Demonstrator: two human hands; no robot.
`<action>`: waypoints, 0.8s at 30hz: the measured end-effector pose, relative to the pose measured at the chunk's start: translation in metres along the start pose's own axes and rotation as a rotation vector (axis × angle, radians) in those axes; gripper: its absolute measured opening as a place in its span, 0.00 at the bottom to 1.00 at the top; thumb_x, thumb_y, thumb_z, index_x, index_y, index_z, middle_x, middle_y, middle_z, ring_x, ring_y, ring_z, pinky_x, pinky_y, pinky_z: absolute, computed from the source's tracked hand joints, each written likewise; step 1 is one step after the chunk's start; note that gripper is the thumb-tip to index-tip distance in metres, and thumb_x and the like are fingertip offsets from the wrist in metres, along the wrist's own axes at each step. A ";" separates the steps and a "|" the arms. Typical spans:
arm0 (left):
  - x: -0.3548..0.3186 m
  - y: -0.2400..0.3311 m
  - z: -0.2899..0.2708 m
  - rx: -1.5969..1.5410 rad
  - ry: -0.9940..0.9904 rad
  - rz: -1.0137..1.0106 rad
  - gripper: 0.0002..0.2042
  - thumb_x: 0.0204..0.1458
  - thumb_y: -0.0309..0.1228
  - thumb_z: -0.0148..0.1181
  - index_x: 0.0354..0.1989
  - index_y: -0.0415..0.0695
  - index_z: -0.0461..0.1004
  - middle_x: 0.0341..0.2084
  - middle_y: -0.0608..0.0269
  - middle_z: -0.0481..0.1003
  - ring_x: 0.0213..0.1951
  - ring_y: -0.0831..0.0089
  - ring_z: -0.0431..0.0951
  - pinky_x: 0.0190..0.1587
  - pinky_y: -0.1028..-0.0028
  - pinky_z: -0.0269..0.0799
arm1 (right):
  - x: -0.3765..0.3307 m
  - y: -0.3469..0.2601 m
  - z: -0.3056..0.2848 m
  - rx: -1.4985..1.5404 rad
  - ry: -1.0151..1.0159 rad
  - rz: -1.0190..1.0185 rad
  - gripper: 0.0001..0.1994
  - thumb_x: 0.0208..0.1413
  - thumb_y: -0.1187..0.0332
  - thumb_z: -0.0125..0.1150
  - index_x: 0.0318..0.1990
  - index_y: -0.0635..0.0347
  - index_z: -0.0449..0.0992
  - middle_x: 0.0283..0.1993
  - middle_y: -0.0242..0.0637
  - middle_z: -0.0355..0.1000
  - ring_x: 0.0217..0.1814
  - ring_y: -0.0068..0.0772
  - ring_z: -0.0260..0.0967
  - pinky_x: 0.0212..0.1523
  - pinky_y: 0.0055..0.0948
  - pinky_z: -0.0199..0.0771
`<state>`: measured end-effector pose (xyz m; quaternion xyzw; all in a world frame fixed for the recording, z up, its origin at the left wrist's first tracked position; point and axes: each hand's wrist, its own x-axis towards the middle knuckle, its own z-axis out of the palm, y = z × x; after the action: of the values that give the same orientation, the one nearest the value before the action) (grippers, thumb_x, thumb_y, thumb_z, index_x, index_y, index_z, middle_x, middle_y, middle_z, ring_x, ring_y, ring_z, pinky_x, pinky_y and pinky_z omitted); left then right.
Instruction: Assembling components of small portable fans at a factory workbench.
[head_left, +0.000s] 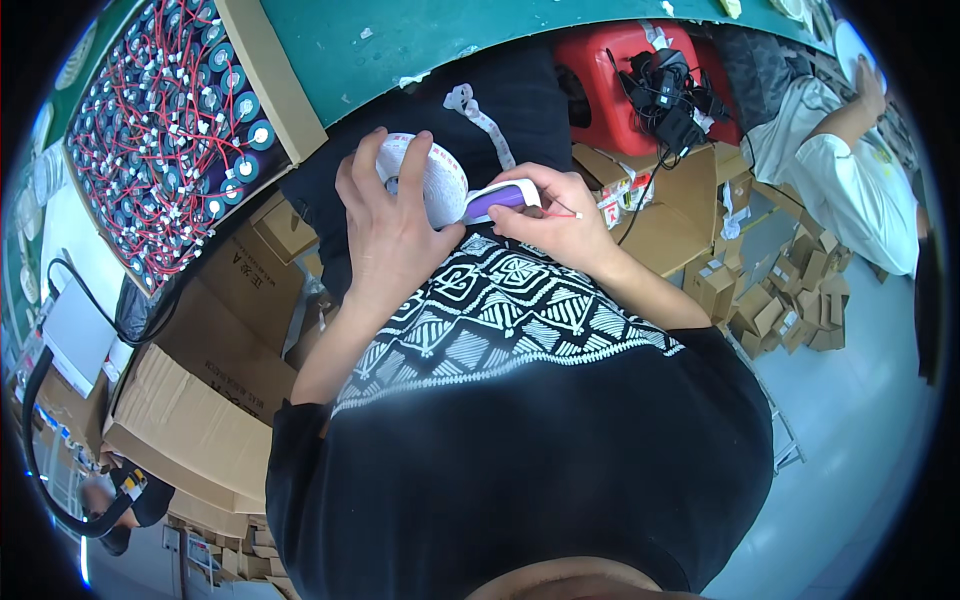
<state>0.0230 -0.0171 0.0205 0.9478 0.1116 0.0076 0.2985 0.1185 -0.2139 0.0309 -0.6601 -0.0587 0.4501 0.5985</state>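
My left hand [390,210] grips a thick roll of white labels [445,188] with small reddish print, its fingers curled round the side. In my right hand [560,215] is a purple cylindrical battery [497,200] with a white label strip along it and a thin red wire ending in a small white plug [578,215]. The battery's near end meets the edge of the roll. A loose strip of white backing [478,120] trails up from behind the roll over dark cloth. Both hands are above my lap.
A cardboard box [270,80] packed with many wired batteries stands at the upper left by the green tabletop [370,50]. To the right, a red stool [610,90] carries black power adapters [670,95]. Small cartons [800,290] lie on the floor; another person [850,170] sits beyond.
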 end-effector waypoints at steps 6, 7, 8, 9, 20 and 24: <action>0.000 0.001 -0.001 0.020 0.010 0.026 0.49 0.29 0.29 0.79 0.68 0.52 0.63 0.66 0.44 0.53 0.65 0.37 0.56 0.59 0.48 0.72 | 0.001 -0.018 0.002 -0.294 0.033 -0.153 0.15 0.54 0.75 0.74 0.49 0.65 0.79 0.38 0.33 0.81 0.35 0.15 0.76 0.36 0.18 0.77; 0.000 0.001 -0.001 0.019 0.010 0.028 0.49 0.29 0.29 0.79 0.68 0.52 0.63 0.66 0.44 0.53 0.65 0.37 0.56 0.59 0.48 0.72 | 0.001 -0.019 0.003 -0.294 0.035 -0.154 0.15 0.54 0.75 0.74 0.49 0.65 0.79 0.38 0.33 0.81 0.35 0.15 0.76 0.36 0.18 0.77; 0.000 0.001 -0.001 0.025 0.011 0.034 0.49 0.29 0.29 0.79 0.68 0.52 0.63 0.66 0.44 0.53 0.65 0.37 0.56 0.59 0.49 0.72 | 0.000 -0.019 0.003 -0.296 0.036 -0.123 0.15 0.54 0.74 0.74 0.48 0.65 0.80 0.36 0.33 0.81 0.34 0.15 0.76 0.35 0.18 0.77; 0.000 0.001 -0.001 0.032 0.012 0.038 0.49 0.29 0.29 0.79 0.68 0.52 0.63 0.66 0.45 0.53 0.65 0.37 0.56 0.58 0.49 0.72 | -0.001 -0.020 0.003 -0.297 0.036 -0.093 0.15 0.54 0.73 0.75 0.48 0.65 0.80 0.35 0.33 0.81 0.32 0.15 0.76 0.34 0.19 0.76; 0.001 0.002 -0.004 0.042 -0.030 0.046 0.48 0.29 0.30 0.80 0.67 0.52 0.64 0.65 0.46 0.54 0.65 0.37 0.56 0.55 0.49 0.75 | 0.002 -0.016 0.001 -0.409 -0.057 -0.105 0.09 0.55 0.69 0.74 0.38 0.65 0.84 0.26 0.38 0.80 0.24 0.21 0.74 0.27 0.26 0.72; 0.004 0.002 -0.003 -0.028 -0.112 -0.012 0.46 0.30 0.30 0.81 0.65 0.51 0.65 0.65 0.46 0.54 0.64 0.36 0.58 0.53 0.48 0.77 | 0.000 0.005 0.006 -0.359 -0.017 -0.252 0.08 0.56 0.71 0.72 0.38 0.66 0.84 0.27 0.39 0.79 0.25 0.26 0.75 0.27 0.28 0.72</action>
<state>0.0272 -0.0161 0.0242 0.9419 0.1000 -0.0459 0.3174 0.1124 -0.2110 0.0273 -0.7396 -0.2251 0.3597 0.5224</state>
